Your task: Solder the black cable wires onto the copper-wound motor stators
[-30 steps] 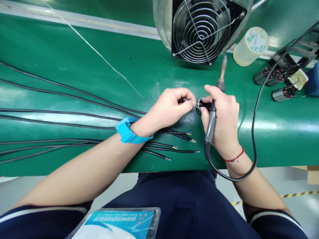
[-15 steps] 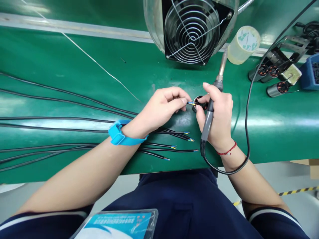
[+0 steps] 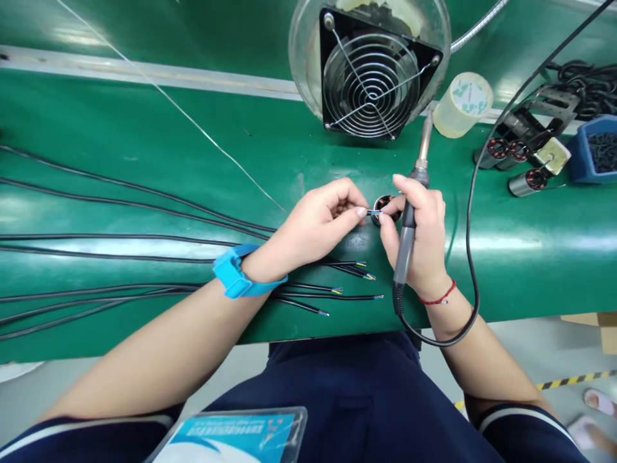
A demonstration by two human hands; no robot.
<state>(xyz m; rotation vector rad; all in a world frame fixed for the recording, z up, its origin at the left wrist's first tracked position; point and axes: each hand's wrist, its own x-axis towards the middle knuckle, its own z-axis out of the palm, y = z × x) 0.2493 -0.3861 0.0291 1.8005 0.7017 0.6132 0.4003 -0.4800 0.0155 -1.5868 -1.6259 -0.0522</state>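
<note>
My left hand (image 3: 328, 215) pinches the end of a black cable, from which thin coloured wires (image 3: 375, 212) stick out; a blue one shows. The thumb and index tips of my right hand (image 3: 427, 238) are at the wire ends, while a soldering iron (image 3: 406, 241) lies across that hand, its tip pointing up and away from the wires. Just behind the fingertips sits a round metal motor part (image 3: 384, 202) with copper windings, partly hidden by my right fingers. Several black cables (image 3: 120, 236) with stripped ends run under my left forearm.
A fan with a wire guard (image 3: 371, 96) stands at the back, beside a yellowish tape roll (image 3: 453, 119). More motor parts (image 3: 525, 184) and a blue bin (image 3: 585, 164) are at right. Solder wire (image 3: 207, 138) hangs at left. The iron's cord (image 3: 475, 257) loops around my right wrist.
The view has shifted slightly, so the bench sits lower. My right fingertips have come closer to the wires in my left hand; less of the yellow wire shows. A person's feet appear lower right.
</note>
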